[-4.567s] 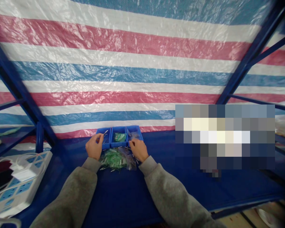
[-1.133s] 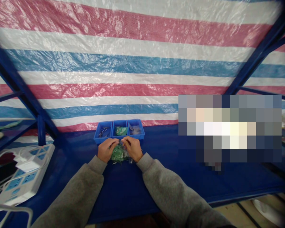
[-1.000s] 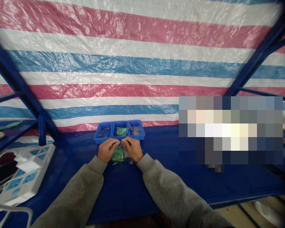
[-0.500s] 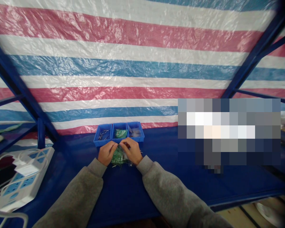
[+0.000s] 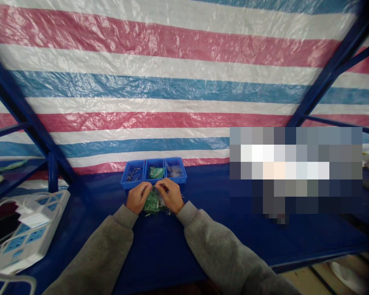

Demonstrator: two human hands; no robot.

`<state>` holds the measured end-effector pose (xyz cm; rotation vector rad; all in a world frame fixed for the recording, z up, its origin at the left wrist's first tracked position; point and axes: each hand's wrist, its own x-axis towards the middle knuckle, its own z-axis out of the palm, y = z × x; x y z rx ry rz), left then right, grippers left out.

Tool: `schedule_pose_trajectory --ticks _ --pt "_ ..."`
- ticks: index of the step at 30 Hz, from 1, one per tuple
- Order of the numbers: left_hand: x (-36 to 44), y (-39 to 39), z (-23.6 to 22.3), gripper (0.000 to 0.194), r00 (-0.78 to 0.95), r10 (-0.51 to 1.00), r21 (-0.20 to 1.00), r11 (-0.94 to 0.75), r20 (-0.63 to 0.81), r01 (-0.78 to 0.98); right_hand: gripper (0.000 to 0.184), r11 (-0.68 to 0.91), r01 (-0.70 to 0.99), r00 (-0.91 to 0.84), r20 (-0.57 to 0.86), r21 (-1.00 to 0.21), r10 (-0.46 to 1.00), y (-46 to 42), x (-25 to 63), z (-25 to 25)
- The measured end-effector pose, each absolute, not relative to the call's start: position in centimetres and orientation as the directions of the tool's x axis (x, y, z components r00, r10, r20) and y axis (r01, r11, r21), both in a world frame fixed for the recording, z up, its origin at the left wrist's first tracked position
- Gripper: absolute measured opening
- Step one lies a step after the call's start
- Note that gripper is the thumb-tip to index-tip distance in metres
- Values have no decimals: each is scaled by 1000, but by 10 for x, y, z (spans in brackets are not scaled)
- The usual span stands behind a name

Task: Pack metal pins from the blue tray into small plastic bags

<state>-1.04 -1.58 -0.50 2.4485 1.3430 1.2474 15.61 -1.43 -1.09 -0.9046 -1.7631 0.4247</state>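
Note:
My left hand (image 5: 138, 197) and my right hand (image 5: 171, 195) meet over the table, just in front of the blue bins. Both are closed, thumbs and fingers pinched close together around something too small to make out. Below and between them lies a pile of green pieces and clear plastic (image 5: 153, 203), partly covered by my fingers. Behind my hands stand three joined blue bins. Thin dark and silvery pieces lie in the left bin (image 5: 133, 175), a green packet (image 5: 156, 172) in the middle one, and clear plastic bags (image 5: 174, 170) in the right one.
A white power strip (image 5: 38, 235) with plugs and cables lies at the left. Blue metal posts (image 5: 27, 114) and a striped plastic sheet (image 5: 160, 88) close off the back. The right part of the blue table (image 5: 233, 229) is partly hidden by a pixelated patch.

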Motion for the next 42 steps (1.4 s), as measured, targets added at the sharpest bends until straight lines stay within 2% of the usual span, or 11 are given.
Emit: schedule_pose_trajectory --ticks 12,26,42 --pt "-6 -18 -3 24 249 767 489 -586 591 646 20 635 374 -127 641 -675 757 -17 156 -10" --pt "-7 -14 -3 25 224 802 482 -528 553 699 18 694 375 -116 712 -614 693 -13 152 -16" --pt "-9 -13 -2 22 226 752 415 -558 619 719 18 664 443 -146 682 -603 717 -15 155 -12"
